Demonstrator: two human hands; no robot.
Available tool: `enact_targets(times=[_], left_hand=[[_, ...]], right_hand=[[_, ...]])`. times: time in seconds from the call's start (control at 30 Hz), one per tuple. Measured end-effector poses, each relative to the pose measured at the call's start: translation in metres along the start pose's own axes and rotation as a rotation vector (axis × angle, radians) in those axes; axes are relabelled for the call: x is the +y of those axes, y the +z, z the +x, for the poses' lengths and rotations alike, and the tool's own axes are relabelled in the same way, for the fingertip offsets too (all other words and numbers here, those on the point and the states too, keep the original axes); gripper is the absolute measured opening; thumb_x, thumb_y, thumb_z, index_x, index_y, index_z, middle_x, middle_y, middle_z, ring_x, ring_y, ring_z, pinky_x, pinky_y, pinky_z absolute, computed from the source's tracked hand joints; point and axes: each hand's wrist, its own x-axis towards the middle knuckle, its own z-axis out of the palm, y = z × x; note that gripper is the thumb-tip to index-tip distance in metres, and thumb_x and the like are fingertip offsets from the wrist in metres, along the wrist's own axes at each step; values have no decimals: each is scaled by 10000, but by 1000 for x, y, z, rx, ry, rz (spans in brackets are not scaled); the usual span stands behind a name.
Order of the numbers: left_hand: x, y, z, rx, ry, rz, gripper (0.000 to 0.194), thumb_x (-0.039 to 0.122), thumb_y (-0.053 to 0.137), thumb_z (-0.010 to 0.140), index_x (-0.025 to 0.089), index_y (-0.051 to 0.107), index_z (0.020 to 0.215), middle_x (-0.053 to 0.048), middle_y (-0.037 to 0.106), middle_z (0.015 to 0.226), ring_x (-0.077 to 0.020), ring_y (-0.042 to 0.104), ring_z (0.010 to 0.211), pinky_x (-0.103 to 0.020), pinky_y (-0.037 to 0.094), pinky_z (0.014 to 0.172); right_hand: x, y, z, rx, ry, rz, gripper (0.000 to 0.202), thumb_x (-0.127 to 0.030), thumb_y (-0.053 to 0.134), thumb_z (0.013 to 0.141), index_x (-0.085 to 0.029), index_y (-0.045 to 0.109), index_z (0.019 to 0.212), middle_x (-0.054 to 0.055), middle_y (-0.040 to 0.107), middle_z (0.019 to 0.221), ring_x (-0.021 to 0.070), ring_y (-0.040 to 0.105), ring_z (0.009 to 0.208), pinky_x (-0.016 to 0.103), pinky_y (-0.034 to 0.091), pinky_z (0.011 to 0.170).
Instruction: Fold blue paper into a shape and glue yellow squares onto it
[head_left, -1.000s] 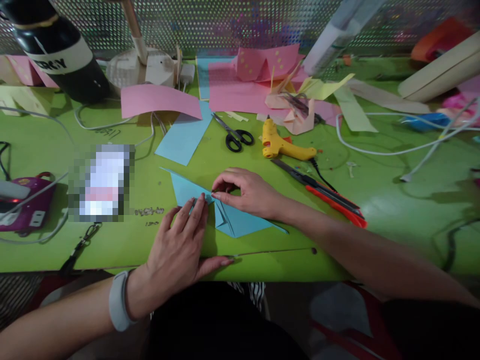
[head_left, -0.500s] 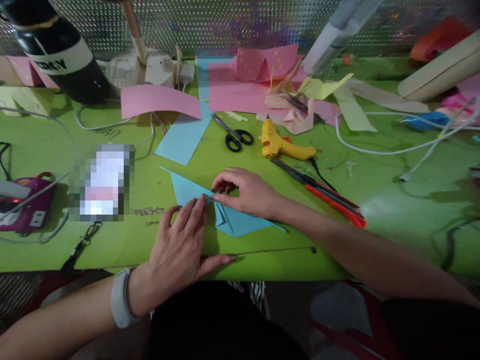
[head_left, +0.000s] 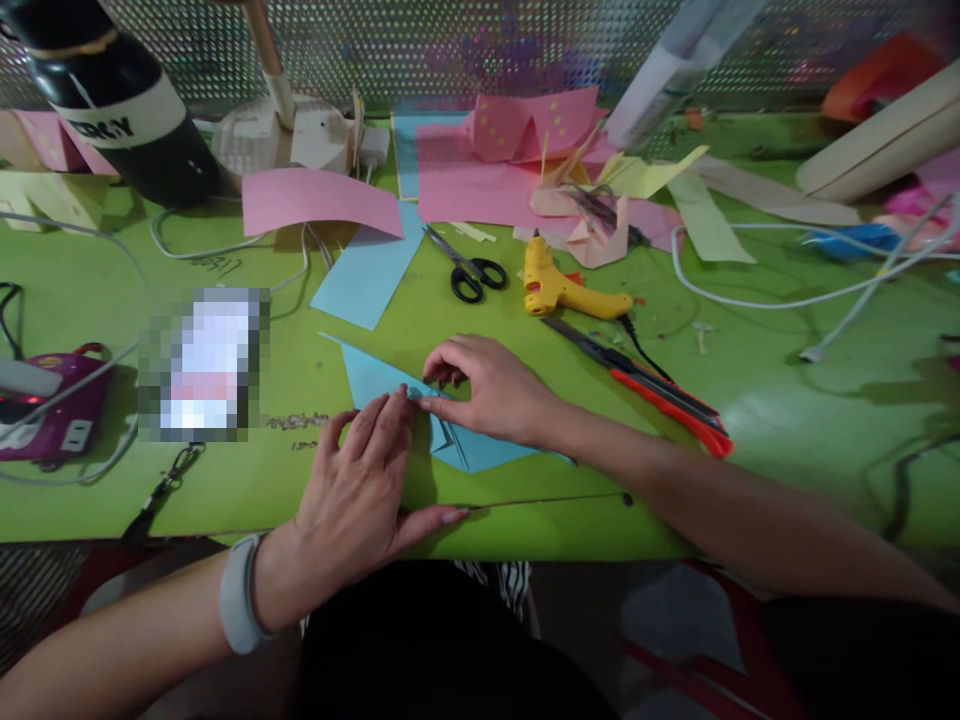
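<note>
A folded blue paper (head_left: 487, 450) with pointed ends lies on the green table between my hands. My left hand (head_left: 356, 500) rests palm down, its fingertips pressing on the middle of the paper, the thumb stretched out to the right along the table. My right hand (head_left: 487, 390) has its thumb and curled fingers at the paper's centre, just right of my left fingertips, on a small fold. Its wrist and palm cover part of the paper's right side.
Beyond the paper are scissors (head_left: 469, 275), a yellow glue gun (head_left: 566, 285), and a red cutter (head_left: 667, 405). A blurred phone (head_left: 210, 365) lies left; a black bottle (head_left: 124, 110), blue and pink sheets, and white cables stand or lie farther back.
My right thumb has shifted slightly left along the fold, closer to my left fingertips. The paper and the rest look nearly the same.
</note>
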Motion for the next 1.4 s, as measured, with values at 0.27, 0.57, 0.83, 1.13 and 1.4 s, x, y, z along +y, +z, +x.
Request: enact_targets(times=[0.27, 0.57, 0.83, 1.13, 1.4], left_hand=[[-5, -4, 1, -53, -24, -69, 871, 739, 325, 892, 17, 538, 1329, -258, 462, 1449, -385, 487, 1246, -523, 429, 968], [-16, -6, -10, -60, 1, -138, 807, 678, 425, 897, 62, 414, 1419, -256, 363, 1494, -400, 405, 1312, -552, 451, 1006], [-29, -17, -6, 68, -222, -424, 300, 366, 515, 961, 121, 565, 1126, -129, 623, 1040, -234, 624, 965, -383, 534, 837], [-49, -22, 28, -409, -605, -981, 323, 490, 523, 919, 175, 596, 943, -10, 672, 735, -132, 654, 522, -244, 457, 468], [-52, -18, 49, -600, -772, -1191, 252, 417, 582, 877, 186, 521, 796, 6, 684, 607, -117, 620, 446, -225, 428, 440]], right_hand=[[-2, -1, 2, -20, 40, -4, 213, -327, 729, 792, -184, 593, 870, 23, 614, 824, 173, 567, 770, 322, 424, 727], [-2, -2, 3, -41, 48, 24, 212, -314, 736, 783, -194, 579, 861, 18, 617, 833, 163, 562, 772, 307, 425, 714], [-2, -4, 3, -58, 55, 27, 217, -331, 726, 790, -190, 584, 873, 23, 616, 835, 173, 565, 788, 324, 423, 724], [-3, -6, 3, -69, 58, 26, 221, -337, 727, 791, -194, 578, 870, 27, 618, 842, 176, 566, 796, 324, 425, 737], [-1, -5, 2, -60, 52, 27, 215, -348, 716, 800, -200, 587, 886, 27, 624, 854, 177, 565, 801, 316, 422, 726]])
